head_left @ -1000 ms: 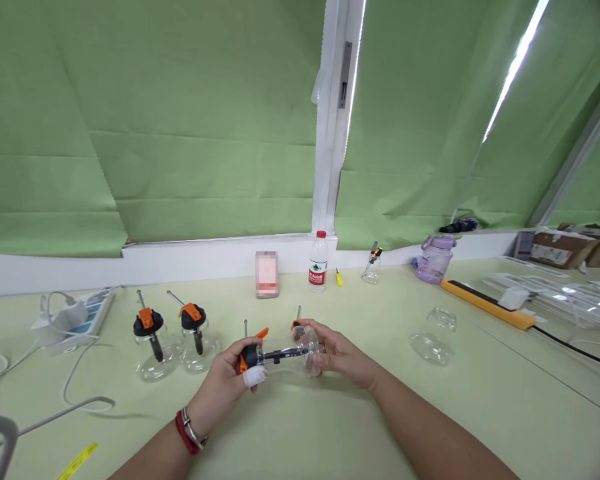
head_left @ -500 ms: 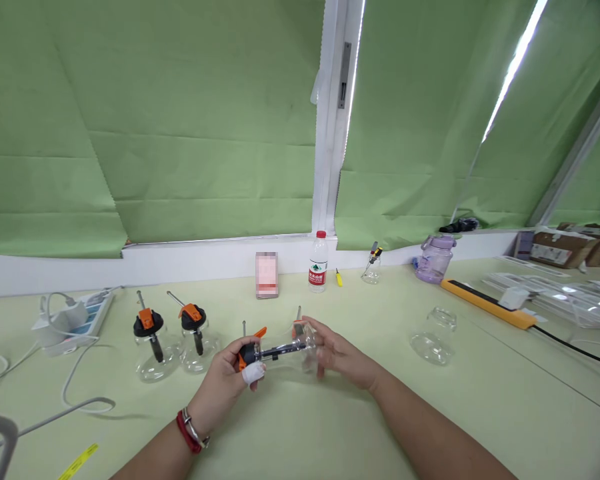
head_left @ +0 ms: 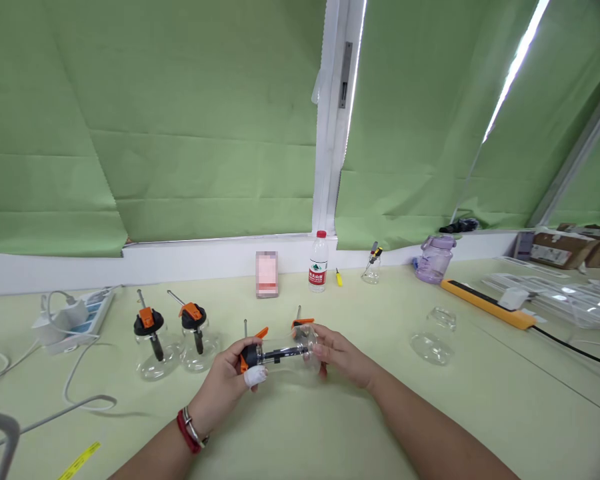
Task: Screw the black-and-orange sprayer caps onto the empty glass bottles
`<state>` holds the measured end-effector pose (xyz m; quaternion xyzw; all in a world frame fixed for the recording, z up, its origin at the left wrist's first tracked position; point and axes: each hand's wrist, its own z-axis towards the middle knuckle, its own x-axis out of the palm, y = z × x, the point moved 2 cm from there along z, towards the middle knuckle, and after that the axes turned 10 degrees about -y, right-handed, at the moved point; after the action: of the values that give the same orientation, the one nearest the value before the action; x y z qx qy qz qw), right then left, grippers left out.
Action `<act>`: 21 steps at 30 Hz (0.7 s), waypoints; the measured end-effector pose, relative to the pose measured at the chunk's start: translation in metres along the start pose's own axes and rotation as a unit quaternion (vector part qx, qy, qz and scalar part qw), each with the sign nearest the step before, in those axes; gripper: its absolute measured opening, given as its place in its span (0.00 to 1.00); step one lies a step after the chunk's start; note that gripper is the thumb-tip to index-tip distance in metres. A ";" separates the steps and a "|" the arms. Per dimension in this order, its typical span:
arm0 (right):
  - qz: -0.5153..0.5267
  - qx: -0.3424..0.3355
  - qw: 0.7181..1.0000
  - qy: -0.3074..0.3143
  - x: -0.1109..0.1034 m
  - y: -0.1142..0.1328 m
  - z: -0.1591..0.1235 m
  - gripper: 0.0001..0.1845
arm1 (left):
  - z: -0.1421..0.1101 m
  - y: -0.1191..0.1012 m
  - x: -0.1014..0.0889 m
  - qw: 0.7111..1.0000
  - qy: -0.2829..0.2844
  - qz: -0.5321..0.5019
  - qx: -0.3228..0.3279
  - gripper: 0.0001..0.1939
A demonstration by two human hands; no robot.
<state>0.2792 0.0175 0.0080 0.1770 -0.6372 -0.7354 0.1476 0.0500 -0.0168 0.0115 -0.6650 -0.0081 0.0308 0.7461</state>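
My left hand (head_left: pixel 233 367), a white wrap on its thumb, grips a black-and-orange lid (head_left: pixel 251 356). A dark tube (head_left: pixel 285 353) extends from the lid inside a clear jar (head_left: pixel 291 342) lying on its side. My right hand (head_left: pixel 343 357) is closed around the wide base of that jar. Just behind it, partly hidden, is a second orange-topped piece (head_left: pixel 303 323) with a thin metal rod. To the left stand two clear jars (head_left: pixel 153 369) (head_left: pixel 196 361) fitted with black-and-orange lids, dark tubes and metal rods. An open clear jar (head_left: pixel 433 340) stands on the right.
Along the back are a red-capped water bottle (head_left: pixel 318 263), a pink box (head_left: pixel 267 275), a yellow screwdriver (head_left: pixel 339 278), a small jar of tools (head_left: pixel 373 267) and a purple bottle (head_left: pixel 435 259). Power strips (head_left: pixel 85 323) (head_left: pixel 487 303) with cables lie at both sides.
My right hand's fingers have shifted on the jar's base, with the thumb now resting on its side. The jar and lid have moved very slightly right.
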 end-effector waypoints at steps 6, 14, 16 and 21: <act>-0.032 0.016 0.999 0.000 0.001 -0.005 0.001 0.32 | 0.000 -0.001 0.001 1.000 0.009 0.006 -0.004 0.21; 0.046 -0.013 0.999 0.018 0.004 0.003 -0.004 0.42 | -0.001 -0.008 0.004 1.000 -0.016 -0.009 -0.009 0.21; 0.056 -0.004 0.998 0.023 0.004 0.003 -0.003 0.41 | -0.001 -0.007 0.004 1.000 -0.012 -0.015 -0.010 0.22; 0.057 0.001 0.998 0.025 0.003 0.000 0.000 0.37 | -0.001 -0.004 0.002 1.000 -0.005 -0.015 -0.011 0.22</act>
<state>0.2762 0.0165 0.0076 0.1584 -0.6436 -0.7202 0.2049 0.0524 -0.0180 0.0154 -0.6728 -0.0220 0.0225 0.7392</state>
